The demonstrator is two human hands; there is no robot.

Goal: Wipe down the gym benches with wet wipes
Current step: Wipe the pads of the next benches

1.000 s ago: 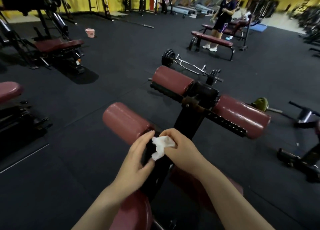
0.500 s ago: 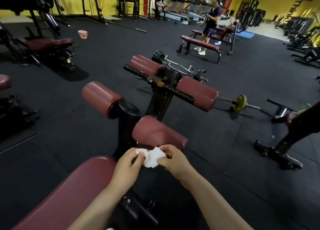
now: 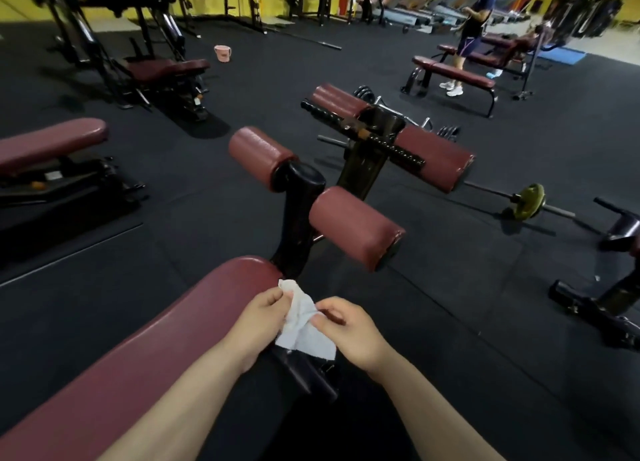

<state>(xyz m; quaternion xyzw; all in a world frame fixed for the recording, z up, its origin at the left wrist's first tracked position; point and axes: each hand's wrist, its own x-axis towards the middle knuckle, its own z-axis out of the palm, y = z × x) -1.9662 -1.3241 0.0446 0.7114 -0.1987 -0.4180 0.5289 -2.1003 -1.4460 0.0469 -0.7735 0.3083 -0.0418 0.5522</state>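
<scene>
The wipe (image 3: 304, 325) is white, crumpled and partly spread out, creased down its middle, with a ragged top corner and a wider lower edge hanging loose. It is held up in the air just past the near end of the bench (image 3: 138, 356), over the dark frame beneath, not lying on the pad. The left hand (image 3: 258, 322) pinches the wipe's upper left edge between thumb and fingers, and it sits over the right edge of the bench pad. The right hand (image 3: 349, 330) pinches the wipe's right side, fingers curled in, just right of the bench.

The bench pad is maroon, smooth and glossy, with light streaks along its length. Beyond its end stand two maroon rollers (image 3: 353, 228) on a black post, and further beyond a second pair of rollers (image 3: 433, 159). Far from the bench, to its right, a person (image 3: 472, 27) stands by another bench. A pink bucket (image 3: 222, 53) stands on the dark floor far beyond the bench, to its left.
</scene>
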